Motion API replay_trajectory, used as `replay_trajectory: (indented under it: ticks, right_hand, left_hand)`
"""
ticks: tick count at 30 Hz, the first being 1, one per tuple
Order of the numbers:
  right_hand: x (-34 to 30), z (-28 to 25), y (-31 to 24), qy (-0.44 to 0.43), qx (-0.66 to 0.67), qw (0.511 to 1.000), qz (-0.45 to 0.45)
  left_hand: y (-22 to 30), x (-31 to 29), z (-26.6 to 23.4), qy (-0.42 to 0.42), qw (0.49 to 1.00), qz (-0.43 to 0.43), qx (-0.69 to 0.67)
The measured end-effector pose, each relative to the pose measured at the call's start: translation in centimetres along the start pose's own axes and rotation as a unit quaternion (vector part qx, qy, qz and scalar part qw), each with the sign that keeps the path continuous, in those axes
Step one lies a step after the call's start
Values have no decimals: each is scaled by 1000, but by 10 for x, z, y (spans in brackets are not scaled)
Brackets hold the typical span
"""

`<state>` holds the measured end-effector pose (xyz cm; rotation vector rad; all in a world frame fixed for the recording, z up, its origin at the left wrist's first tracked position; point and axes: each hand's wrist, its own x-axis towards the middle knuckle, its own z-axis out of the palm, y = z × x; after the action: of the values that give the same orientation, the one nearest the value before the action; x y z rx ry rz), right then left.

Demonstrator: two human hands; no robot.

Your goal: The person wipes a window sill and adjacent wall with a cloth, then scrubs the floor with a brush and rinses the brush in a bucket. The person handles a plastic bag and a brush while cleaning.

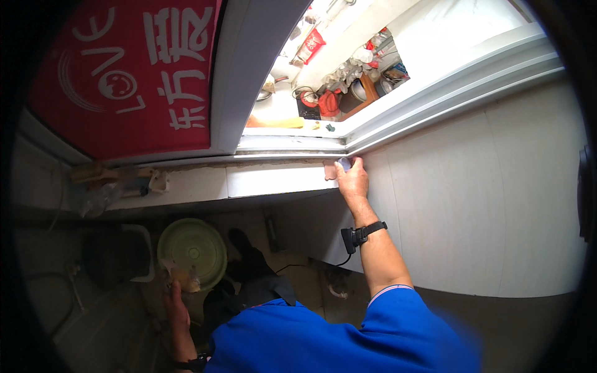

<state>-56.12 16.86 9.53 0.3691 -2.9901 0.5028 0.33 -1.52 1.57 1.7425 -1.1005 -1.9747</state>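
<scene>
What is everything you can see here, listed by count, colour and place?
Red panel: one, white-lettered, upper left
Window frame: one, white, upper right
Clutter: uncountable, mixed colours, beyond the frame
Ledge: one, white, below the frame
Wooden pieces: count unclear, tan, ledge's left end
Wall: one, pale grey, right
Basin or lid: one, green, lower left
Small object: one, whitish, at right fingertips
Flat piece: one, pinkish-brown, beside right hand
Beige item: one, beige, by left fingers; hold unclear
Shirt: one, blue, bottom
Wrist straps: two, black, one per wrist
Left hand: one, bare, lower left
Right hand: one, bare, ledge's right end
</scene>
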Motion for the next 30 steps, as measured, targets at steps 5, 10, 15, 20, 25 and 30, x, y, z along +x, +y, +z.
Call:
replay_trajectory:
  ticks: [5,10,15,20,25,30]
  right_hand:
    - [2,6,7,-32,-13,999,-1]
    - [-12,1,9,-3,-8,1000,10]
    - [-62,-29,-50,-21,89,973,-211]
    - [-130,7,-172,-151,198,894,-372]
    - [-167,62,-288,-147,213,839,-478]
    - [-184,89,-329,-232,144,856,-438]
  left_hand:
    - [-1,4,5,-15,1000,-20,-3]
    - [-2,3,10,-47,998,51,-6]
    - [6,-13,8,-29,992,102,-71]
    - [8,-8,5,-68,984,105,-124]
    - [-9,-17,-9,25,994,95,-40]
    - [-43,-24,-27,0,991,77,-108]
